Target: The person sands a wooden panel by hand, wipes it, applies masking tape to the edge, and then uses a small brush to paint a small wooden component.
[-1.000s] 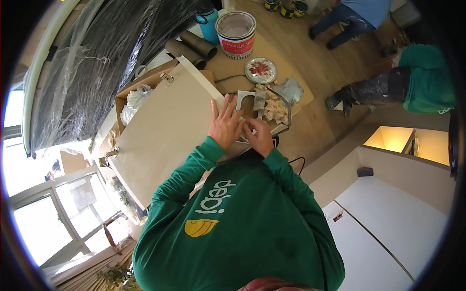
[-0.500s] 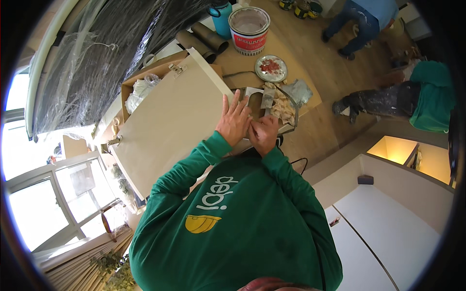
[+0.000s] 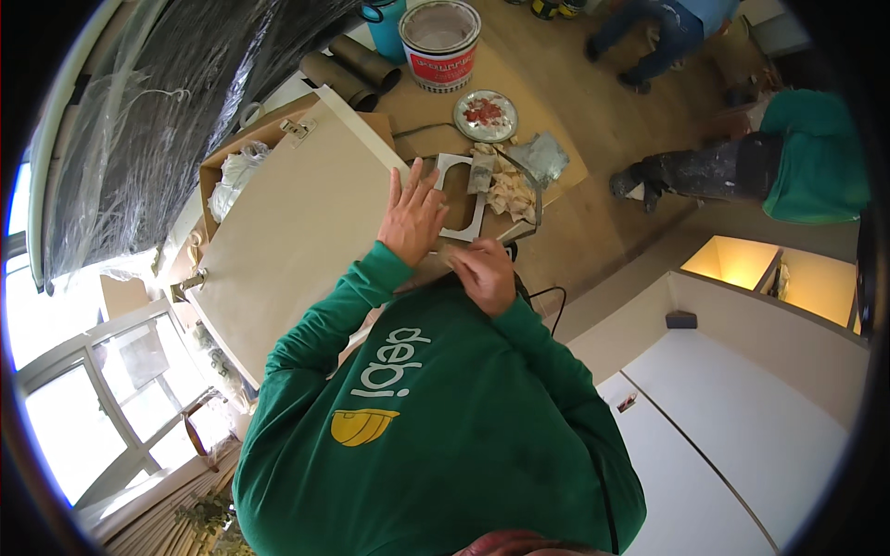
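Observation:
A cream cabinet door (image 3: 297, 232) with metal hinges lies slanted across the work surface in front of me. My left hand (image 3: 413, 221) rests flat near its right end, fingers spread. Just below and to the right, my right hand (image 3: 484, 275) is closed in a pinch by the door's near right corner. A small tan piece shows at its fingertips, too small to name. Beside both hands is a white-rimmed box (image 3: 476, 221) with a long rounded opening. Crumpled tan paper (image 3: 510, 193) lies against its right side.
A tin of pinkish-grey paint (image 3: 441, 74), a round lid (image 3: 501, 131) with red scraps, dark tubes (image 3: 357, 72) and a blue bottle (image 3: 387, 33) stand beyond. An open cardboard box (image 3: 211, 176) holds plastic. Two people work at right; one wears a green top (image 3: 811, 162).
My right hand has drawn back toward my body and away from my left hand, which stays spread on the door. The white-rimmed box is less covered. The whole view has shifted slightly.

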The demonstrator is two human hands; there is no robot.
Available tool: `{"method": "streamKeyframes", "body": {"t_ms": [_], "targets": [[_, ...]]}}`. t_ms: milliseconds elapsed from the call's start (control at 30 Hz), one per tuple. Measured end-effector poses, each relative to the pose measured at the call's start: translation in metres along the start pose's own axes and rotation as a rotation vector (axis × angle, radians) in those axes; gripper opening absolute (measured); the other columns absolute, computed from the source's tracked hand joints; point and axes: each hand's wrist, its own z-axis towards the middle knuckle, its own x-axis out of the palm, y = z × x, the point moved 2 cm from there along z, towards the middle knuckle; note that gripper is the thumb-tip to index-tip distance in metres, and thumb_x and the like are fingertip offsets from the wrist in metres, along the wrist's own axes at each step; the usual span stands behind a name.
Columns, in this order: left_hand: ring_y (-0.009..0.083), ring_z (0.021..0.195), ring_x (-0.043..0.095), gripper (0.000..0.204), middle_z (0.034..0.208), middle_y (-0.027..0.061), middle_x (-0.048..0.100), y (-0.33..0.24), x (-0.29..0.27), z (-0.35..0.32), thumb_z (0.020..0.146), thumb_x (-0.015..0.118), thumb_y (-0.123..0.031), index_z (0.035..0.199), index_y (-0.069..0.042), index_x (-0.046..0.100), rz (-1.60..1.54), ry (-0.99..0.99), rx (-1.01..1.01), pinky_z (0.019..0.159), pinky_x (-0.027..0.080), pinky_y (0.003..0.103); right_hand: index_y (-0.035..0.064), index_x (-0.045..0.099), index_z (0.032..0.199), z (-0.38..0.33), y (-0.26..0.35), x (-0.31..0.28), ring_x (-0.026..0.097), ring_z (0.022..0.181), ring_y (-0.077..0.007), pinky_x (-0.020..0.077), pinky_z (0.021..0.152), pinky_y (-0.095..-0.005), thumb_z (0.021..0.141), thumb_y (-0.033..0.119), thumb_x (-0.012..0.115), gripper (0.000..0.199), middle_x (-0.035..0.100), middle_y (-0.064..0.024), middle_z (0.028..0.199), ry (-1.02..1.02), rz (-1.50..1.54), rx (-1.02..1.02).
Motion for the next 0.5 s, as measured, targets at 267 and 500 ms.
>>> {"method": "streamKeyframes", "body": {"t_ms": [267, 500], "targets": [[0.0438, 0.145, 0.031, 0.075, 0.152, 0.0282, 0.037, 0.011, -0.019, 0.017, 0.086, 0.072, -0.048, 0.137, 0.002, 0.048, -0.139, -0.138, -0.144, 0.120, 0.022, 0.056, 0.0003, 0.056, 0.138, -0.018, -0.012, -0.077, 0.063, 0.095, -0.0264, 0.0512, 0.084, -0.0347, 0.095, 0.004, 0.061, 0.043, 0.062, -0.0164, 0.114, -0.067, 0.184, 0.233], [0.0451, 0.140, 0.037, 0.078, 0.146, 0.0295, 0.043, 0.140, -0.017, 0.082, 0.091, 0.063, -0.051, 0.140, 0.008, 0.045, 0.279, -0.332, -0.449, 0.117, 0.031, 0.049, -0.0022, 0.039, 0.150, -0.007, -0.062, -0.152, 0.060, 0.108, -0.0179, 0.0488, 0.095, -0.0314, 0.099, 0.004, 0.058, 0.056, 0.059, -0.0124, 0.125, -0.137, 0.331, 0.396]]}}
